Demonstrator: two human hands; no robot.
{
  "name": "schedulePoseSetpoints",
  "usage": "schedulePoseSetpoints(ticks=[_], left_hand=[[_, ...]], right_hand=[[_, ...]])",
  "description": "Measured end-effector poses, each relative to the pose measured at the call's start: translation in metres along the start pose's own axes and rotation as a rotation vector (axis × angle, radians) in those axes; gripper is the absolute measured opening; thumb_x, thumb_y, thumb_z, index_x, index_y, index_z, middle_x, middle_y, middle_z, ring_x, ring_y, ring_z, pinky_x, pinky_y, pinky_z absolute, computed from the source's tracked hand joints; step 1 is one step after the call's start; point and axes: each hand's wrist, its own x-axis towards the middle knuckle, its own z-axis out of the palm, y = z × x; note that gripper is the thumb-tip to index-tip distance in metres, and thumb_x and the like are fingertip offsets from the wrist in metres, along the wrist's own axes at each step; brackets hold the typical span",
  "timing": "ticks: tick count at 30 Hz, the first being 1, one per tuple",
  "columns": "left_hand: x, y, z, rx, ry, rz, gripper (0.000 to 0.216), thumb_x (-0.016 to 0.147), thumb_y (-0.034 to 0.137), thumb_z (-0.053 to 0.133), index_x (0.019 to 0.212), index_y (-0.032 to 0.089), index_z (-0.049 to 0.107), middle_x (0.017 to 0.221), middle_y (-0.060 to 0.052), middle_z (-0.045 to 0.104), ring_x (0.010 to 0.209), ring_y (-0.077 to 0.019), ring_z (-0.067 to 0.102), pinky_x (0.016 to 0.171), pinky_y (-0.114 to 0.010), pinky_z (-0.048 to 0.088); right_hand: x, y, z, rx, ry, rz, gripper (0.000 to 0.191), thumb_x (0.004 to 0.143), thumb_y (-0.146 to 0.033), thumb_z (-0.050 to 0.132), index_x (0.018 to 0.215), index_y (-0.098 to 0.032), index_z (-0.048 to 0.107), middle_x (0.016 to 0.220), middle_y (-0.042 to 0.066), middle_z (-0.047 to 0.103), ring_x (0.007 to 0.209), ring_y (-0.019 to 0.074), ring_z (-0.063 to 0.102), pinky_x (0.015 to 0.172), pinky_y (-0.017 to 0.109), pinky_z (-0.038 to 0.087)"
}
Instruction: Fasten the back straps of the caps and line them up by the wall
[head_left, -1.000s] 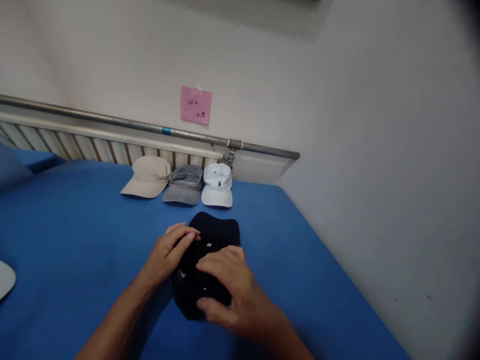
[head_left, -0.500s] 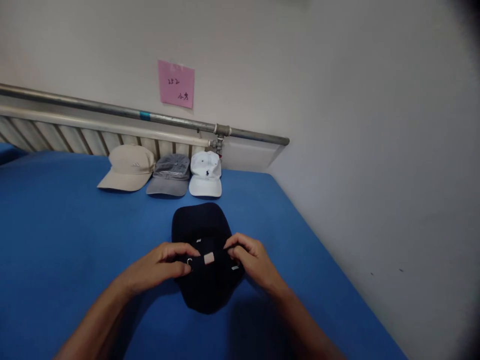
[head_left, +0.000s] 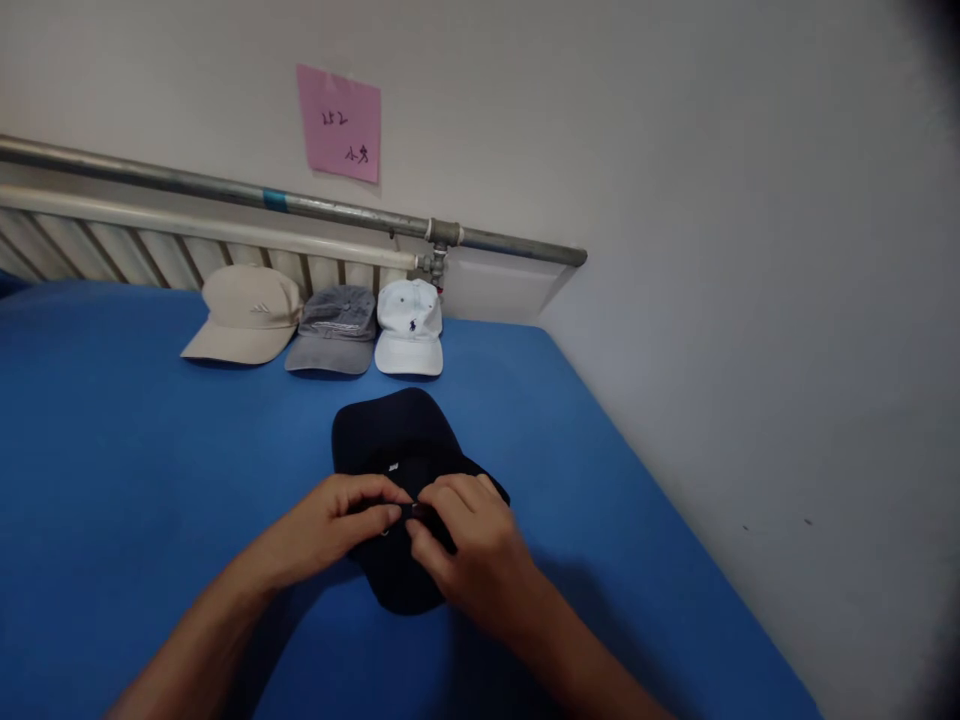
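Note:
A black baseball cap [head_left: 394, 425] lies upside down on the blue surface, its brim pointing away from me and its inside showing. My left hand [head_left: 337, 515] pinches the cap's back strap between thumb and fingers. From the other side my right hand [head_left: 472, 530] pinches the strap close to its middle, fingertips almost touching those of the left. The small buckle or label on the strap is mostly hidden by my fingers. A little white tag shows inside the crown.
A beige cap [head_left: 251, 310], a grey cap [head_left: 334, 330] and a white cap [head_left: 410, 330] stand in a row at the back of the blue surface [head_left: 150, 450]. Behind them run a radiator [head_left: 142, 245] and a metal pipe [head_left: 202, 188]. A pink note [head_left: 341, 125] hangs on the wall.
My right hand has moved left along the strap to meet my left hand, covering the pale patch. The view has tilted down slightly.

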Motion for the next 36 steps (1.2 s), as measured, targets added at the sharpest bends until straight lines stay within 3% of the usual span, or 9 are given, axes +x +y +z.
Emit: schedulePoseSetpoints(ticks=[11, 16, 20, 23, 25, 27, 30, 32, 36], left_hand=[[0.004, 0.001, 0.008, 0.110, -0.041, 0.025, 0.027, 0.087, 0.030, 0.052, 0.102, 0.020, 0.072, 0.090, -0.001, 0.071, 0.080, -0.0166, 0.060, 0.071, -0.027, 0.043], [0.002, 0.002, 0.002, 0.022, 0.016, -0.058, 0.027, 0.083, 0.034, 0.057, 0.099, 0.020, 0.073, 0.080, -0.001, 0.065, 0.072, -0.0154, 0.054, 0.066, -0.027, 0.039], [-0.001, 0.000, -0.004, -0.153, 0.037, -0.109, 0.028, 0.082, 0.039, 0.062, 0.100, 0.021, 0.073, 0.079, -0.001, 0.062, 0.073, -0.0149, 0.052, 0.067, -0.027, 0.038], [-0.002, -0.004, -0.008, -0.220, 0.052, -0.124, 0.026, 0.080, 0.038, 0.064, 0.099, 0.022, 0.073, 0.078, -0.001, 0.061, 0.072, -0.0143, 0.051, 0.067, -0.026, 0.037], [-0.003, -0.007, -0.011, -0.223, 0.059, -0.118, 0.024, 0.080, 0.033, 0.063, 0.098, 0.022, 0.073, 0.080, -0.001, 0.063, 0.074, -0.0149, 0.052, 0.068, -0.027, 0.037], [-0.004, -0.008, -0.014, -0.224, 0.036, -0.097, 0.027, 0.078, 0.027, 0.060, 0.101, 0.023, 0.072, 0.086, -0.002, 0.065, 0.078, -0.0159, 0.053, 0.070, -0.027, 0.038], [-0.005, -0.006, -0.017, -0.227, -0.079, -0.084, 0.040, 0.072, 0.019, 0.059, 0.110, 0.025, 0.069, 0.098, -0.002, 0.066, 0.081, -0.0166, 0.053, 0.068, -0.026, 0.038], [-0.005, -0.004, -0.017, -0.194, -0.127, -0.093, 0.042, 0.071, 0.017, 0.059, 0.111, 0.026, 0.068, 0.092, 0.000, 0.064, 0.076, -0.0149, 0.051, 0.064, -0.025, 0.036], [-0.003, -0.002, -0.013, -0.159, -0.090, -0.070, 0.027, 0.079, 0.020, 0.055, 0.102, 0.022, 0.069, 0.078, 0.001, 0.058, 0.070, -0.0128, 0.047, 0.063, -0.025, 0.035]], right_hand=[[0.000, 0.005, 0.010, 0.134, -0.128, 0.194, 0.015, 0.074, -0.009, 0.051, 0.084, -0.018, 0.057, 0.078, 0.003, 0.059, 0.068, 0.0151, 0.052, 0.065, 0.029, 0.042], [0.000, 0.017, 0.009, 0.265, -0.094, 0.211, 0.023, 0.073, -0.003, 0.042, 0.082, -0.019, 0.056, 0.076, 0.002, 0.059, 0.068, 0.0139, 0.054, 0.065, 0.028, 0.044], [0.004, 0.025, 0.000, 0.446, -0.021, 0.276, 0.031, 0.076, -0.005, 0.044, 0.095, -0.021, 0.062, 0.091, 0.003, 0.067, 0.085, 0.0156, 0.061, 0.078, 0.030, 0.048], [0.007, 0.028, -0.005, 0.547, -0.185, 0.292, 0.036, 0.073, -0.007, 0.052, 0.102, -0.022, 0.065, 0.099, 0.002, 0.069, 0.094, 0.0174, 0.061, 0.085, 0.033, 0.047], [0.008, 0.029, -0.006, 0.673, -0.339, 0.376, 0.026, 0.074, -0.012, 0.056, 0.094, -0.022, 0.068, 0.088, 0.000, 0.069, 0.080, 0.0146, 0.061, 0.074, 0.028, 0.047], [0.009, 0.030, -0.006, 0.784, -0.397, 0.493, 0.013, 0.076, -0.017, 0.057, 0.083, -0.020, 0.068, 0.074, -0.002, 0.065, 0.066, 0.0111, 0.056, 0.061, 0.024, 0.042], [0.011, 0.031, -0.004, 0.930, -0.375, 0.604, 0.007, 0.073, -0.019, 0.057, 0.073, -0.019, 0.064, 0.062, -0.004, 0.057, 0.057, 0.0088, 0.049, 0.056, 0.022, 0.037], [0.012, 0.032, -0.004, 1.032, -0.367, 0.638, 0.006, 0.071, -0.018, 0.057, 0.072, -0.018, 0.063, 0.060, -0.005, 0.056, 0.056, 0.0087, 0.049, 0.058, 0.023, 0.037], [0.013, 0.034, 0.000, 1.093, -0.311, 0.682, 0.006, 0.070, -0.018, 0.056, 0.072, -0.018, 0.062, 0.057, -0.005, 0.055, 0.055, 0.0087, 0.048, 0.057, 0.023, 0.037]])
